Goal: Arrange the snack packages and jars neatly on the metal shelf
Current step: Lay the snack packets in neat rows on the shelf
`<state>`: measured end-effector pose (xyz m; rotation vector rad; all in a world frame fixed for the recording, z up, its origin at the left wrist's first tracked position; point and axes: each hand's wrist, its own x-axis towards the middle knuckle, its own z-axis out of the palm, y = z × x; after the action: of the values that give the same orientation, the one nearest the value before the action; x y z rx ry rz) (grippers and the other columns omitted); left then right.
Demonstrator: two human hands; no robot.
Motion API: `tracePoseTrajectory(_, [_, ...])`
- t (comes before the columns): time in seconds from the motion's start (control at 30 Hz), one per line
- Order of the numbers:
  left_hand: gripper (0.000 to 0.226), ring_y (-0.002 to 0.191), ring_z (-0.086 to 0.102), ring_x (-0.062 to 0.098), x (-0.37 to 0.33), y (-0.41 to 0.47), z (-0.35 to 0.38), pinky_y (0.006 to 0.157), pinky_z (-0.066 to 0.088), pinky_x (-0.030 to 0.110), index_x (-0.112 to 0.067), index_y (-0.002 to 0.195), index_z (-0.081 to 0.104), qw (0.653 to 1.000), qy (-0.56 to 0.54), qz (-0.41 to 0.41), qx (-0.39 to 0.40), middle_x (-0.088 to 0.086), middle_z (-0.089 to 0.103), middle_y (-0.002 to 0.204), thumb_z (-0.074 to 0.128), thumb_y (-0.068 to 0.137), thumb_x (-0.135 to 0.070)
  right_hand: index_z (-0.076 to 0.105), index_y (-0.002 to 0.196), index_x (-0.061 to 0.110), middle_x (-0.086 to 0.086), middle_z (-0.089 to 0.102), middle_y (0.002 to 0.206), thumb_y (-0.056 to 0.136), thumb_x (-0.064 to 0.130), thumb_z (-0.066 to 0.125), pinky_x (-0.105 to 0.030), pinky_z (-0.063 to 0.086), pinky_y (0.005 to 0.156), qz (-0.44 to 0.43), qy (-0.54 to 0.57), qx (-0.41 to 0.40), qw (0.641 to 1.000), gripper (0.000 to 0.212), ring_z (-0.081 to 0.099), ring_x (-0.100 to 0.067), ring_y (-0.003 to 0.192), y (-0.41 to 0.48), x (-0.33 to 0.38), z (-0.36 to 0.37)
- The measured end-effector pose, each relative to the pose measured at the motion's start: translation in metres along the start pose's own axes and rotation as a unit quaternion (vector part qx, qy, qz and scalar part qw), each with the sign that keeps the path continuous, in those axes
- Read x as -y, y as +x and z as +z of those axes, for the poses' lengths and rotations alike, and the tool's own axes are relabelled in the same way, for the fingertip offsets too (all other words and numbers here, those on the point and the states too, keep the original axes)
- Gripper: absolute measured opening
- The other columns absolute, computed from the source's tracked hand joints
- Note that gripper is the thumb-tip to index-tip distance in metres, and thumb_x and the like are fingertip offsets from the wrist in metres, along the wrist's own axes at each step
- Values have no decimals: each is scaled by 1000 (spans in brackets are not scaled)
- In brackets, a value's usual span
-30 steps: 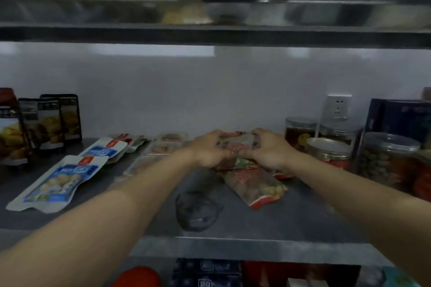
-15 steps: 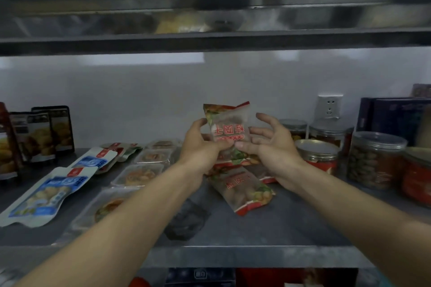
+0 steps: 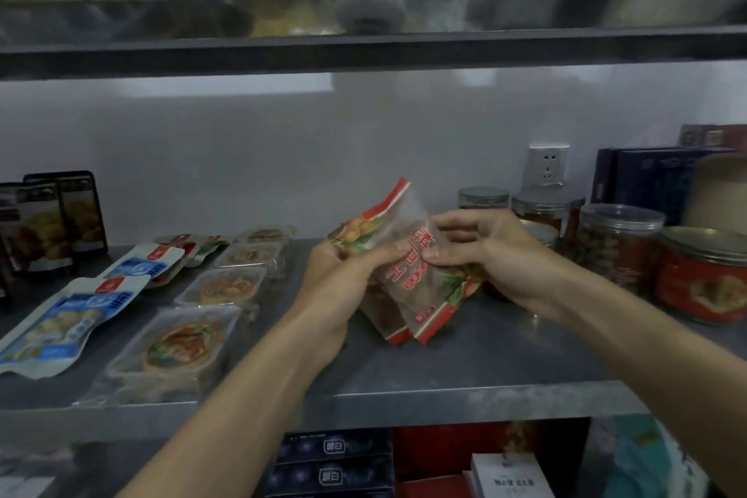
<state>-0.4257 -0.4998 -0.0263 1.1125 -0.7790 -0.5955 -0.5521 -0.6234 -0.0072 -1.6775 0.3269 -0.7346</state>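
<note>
Both my hands hold a clear snack bag (image 3: 408, 239) with red edges and red lettering, tilted over the middle of the metal shelf (image 3: 465, 360). My left hand (image 3: 343, 279) grips its lower left part. My right hand (image 3: 481, 251) pinches its right side. A second bag of the same kind (image 3: 388, 315) lies on the shelf just beneath. Jars with clear lids (image 3: 618, 243) and a red tin (image 3: 703, 279) stand at the right.
Clear trays of food (image 3: 182, 344) lie in a row left of centre, with blue-and-white pouches (image 3: 68, 319) further left and dark upright packets (image 3: 44, 222) at the back left. Dark blue boxes (image 3: 646, 182) stand at the back right. Another shelf (image 3: 364, 48) hangs overhead.
The bag was lifted from the shelf, held upright, and is now tilted leftward and lower, with both hands still on it. The view has moved closer.
</note>
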Motion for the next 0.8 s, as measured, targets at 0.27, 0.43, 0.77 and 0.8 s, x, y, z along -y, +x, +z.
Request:
tracePoseTrajectory(0.27, [23,78,74,17,-1,-15,16,60,58,24,-9,96,71,985,-142,-11,-92,6,76,88,77,75,-9,60,119,3,-14,74,103,55,9,82,-42,57,85,15,128,-21,992,68,72,-28,95,-15,-5,11])
tracePoseTrajectory(0.43, [38,74,71,20,-2,-17,9,60,56,34,-15,96,72,998,-29,-38,-34,2,73,76,75,67,-39,61,110,2,-13,75,90,54,12,79,-45,59,82,-9,125,-96,987,60,72,-28,78,-10,4,2])
tracePoseTrajectory(0.77, [30,86,73,23,14,-27,24,66,59,32,-12,107,71,995,-76,-34,-50,9,76,94,74,79,-24,65,116,0,-14,73,107,70,28,75,-41,56,89,8,102,-56,993,56,69,-29,102,-14,-13,11])
tracePoseTrajectory(0.8, [31,86,73,24,15,-26,24,66,60,32,-12,107,72,996,-76,-36,-43,9,75,95,74,78,-25,65,116,2,-13,74,106,73,27,74,-37,58,84,-1,104,-64,993,50,71,-27,98,-14,-13,11])
